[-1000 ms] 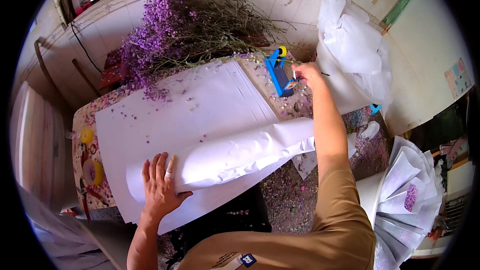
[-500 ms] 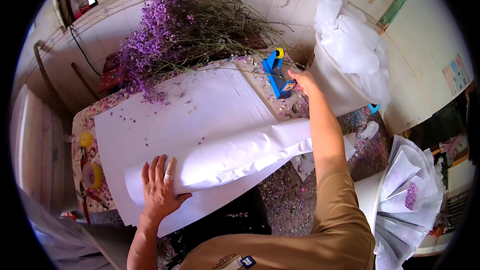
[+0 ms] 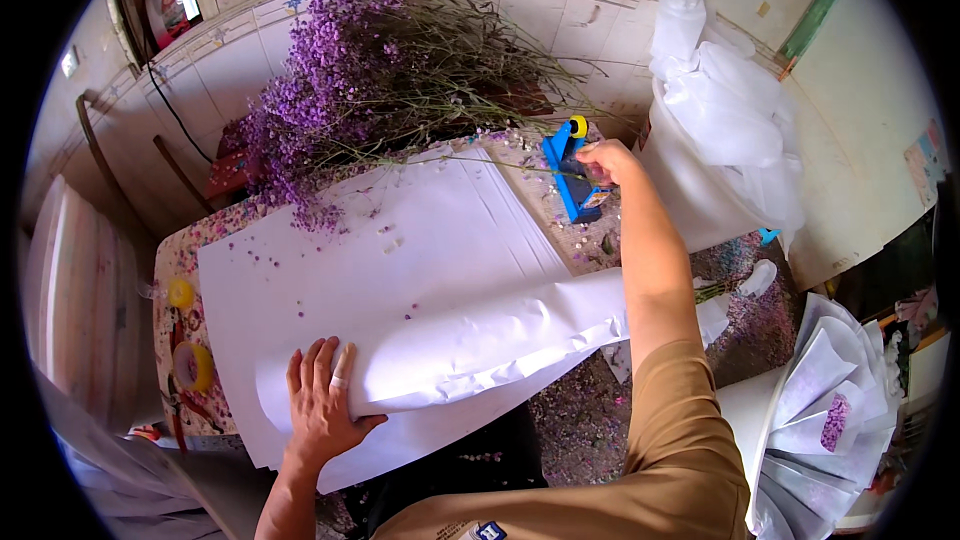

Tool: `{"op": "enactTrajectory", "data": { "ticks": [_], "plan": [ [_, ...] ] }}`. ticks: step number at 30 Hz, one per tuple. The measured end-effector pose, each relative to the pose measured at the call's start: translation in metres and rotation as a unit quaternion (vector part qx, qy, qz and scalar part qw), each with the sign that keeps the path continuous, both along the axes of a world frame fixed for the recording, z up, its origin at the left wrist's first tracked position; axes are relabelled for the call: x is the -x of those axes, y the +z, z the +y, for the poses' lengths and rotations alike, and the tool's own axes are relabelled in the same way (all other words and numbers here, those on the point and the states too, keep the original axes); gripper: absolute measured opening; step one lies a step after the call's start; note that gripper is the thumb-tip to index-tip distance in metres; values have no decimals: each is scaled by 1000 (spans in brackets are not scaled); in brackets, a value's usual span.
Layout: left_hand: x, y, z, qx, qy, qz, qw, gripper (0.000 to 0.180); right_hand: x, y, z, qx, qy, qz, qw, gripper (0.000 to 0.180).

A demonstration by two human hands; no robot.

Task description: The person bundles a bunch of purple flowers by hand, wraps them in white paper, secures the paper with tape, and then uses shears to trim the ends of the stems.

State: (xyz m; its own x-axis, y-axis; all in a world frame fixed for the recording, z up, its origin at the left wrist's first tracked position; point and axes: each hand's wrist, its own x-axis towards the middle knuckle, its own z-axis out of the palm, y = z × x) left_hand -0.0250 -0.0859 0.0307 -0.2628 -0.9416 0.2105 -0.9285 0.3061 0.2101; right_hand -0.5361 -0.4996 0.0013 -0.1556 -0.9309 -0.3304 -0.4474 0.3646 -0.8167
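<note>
My left hand (image 3: 328,405) lies flat with fingers spread on the left end of a rolled sheet of white paper (image 3: 490,340). One of its fingers wears a pale wrap. Green stems (image 3: 712,290) stick out past the roll's right end, partly behind my right forearm. At the table's far right, my right hand (image 3: 612,162) bends its fingers over a blue tape dispenser (image 3: 572,185) with a yellow roll. Those fingers are closed; whatever is between them is hidden. Under the roll is a stack of white paper sheets (image 3: 330,270), sprinkled with purple petals.
A large bunch of purple dried flowers (image 3: 335,70) lies along the table's back. Yellow tape rolls (image 3: 192,367) and pliers (image 3: 178,410) sit on the left edge. White bins at right hold crumpled white wrapping (image 3: 725,90) and paper-wrapped bundles (image 3: 830,390).
My right hand has moved left over the tape dispenser, and its fingers have curled in. My left hand stays on the paper roll. The whole view has shifted slightly.
</note>
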Motion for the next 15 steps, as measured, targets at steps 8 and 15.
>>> {"op": "enactTrajectory", "data": {
  "ticks": [8,15],
  "plan": [
    [-2,1,-1,-13,-3,-2,1000,117,7,36,32,44,11,-116,992,19],
    [-2,-2,1,10,-10,8,1000,117,14,69,139,51,5,-195,979,23]
  ]
}}
